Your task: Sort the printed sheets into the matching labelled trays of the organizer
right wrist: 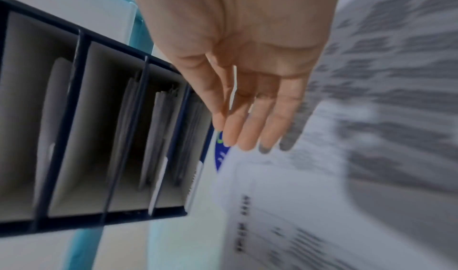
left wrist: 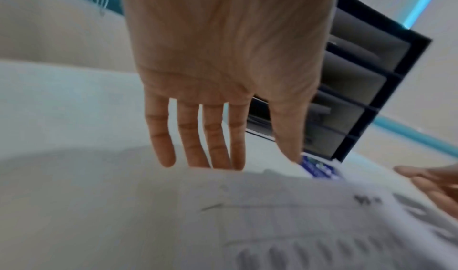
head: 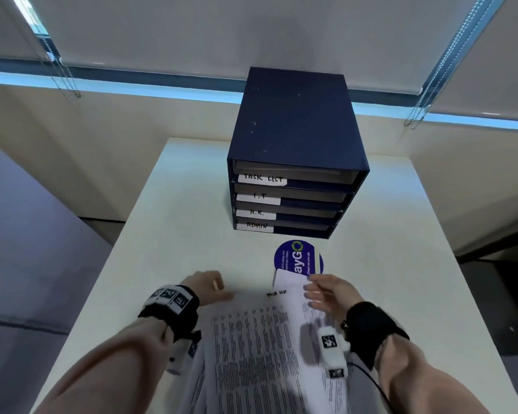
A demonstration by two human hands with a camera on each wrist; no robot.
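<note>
- Looking down from the head view, a dark blue organizer [head: 293, 138] stands at 12 o'clock on a white table [head: 168, 222], its four trays labelled TASK LIST, I.T, H.R. and ADMIN from top to bottom.
- A pile of printed sheets [head: 251, 348] lies at 6 o'clock on the table; the top sheet is headed TASK LIST, and its far corner overlaps a round blue sticker [head: 296, 256] just in front of the organizer.
- At 7 o'clock the left hand [head: 210, 286] sits at the pile's far left corner; at 5 o'clock the right hand [head: 326, 291] has its fingers at the far right edge of the top sheet.
- From the left wrist view, the left hand [left wrist: 223, 78] is spread with straight fingers [left wrist: 161, 137] reaching down to the far edge of the sheets [left wrist: 247, 215], gripping nothing; the organizer [left wrist: 359, 82] stands at 2 o'clock.
- From the right wrist view, the right hand [right wrist: 243, 62] is loosely extended, fingertips [right wrist: 245, 137] at the edge of a sheet [right wrist: 310, 205]; whether they touch it cannot be told. The organizer [right wrist: 86, 137] at 9 o'clock holds papers in its trays.
</note>
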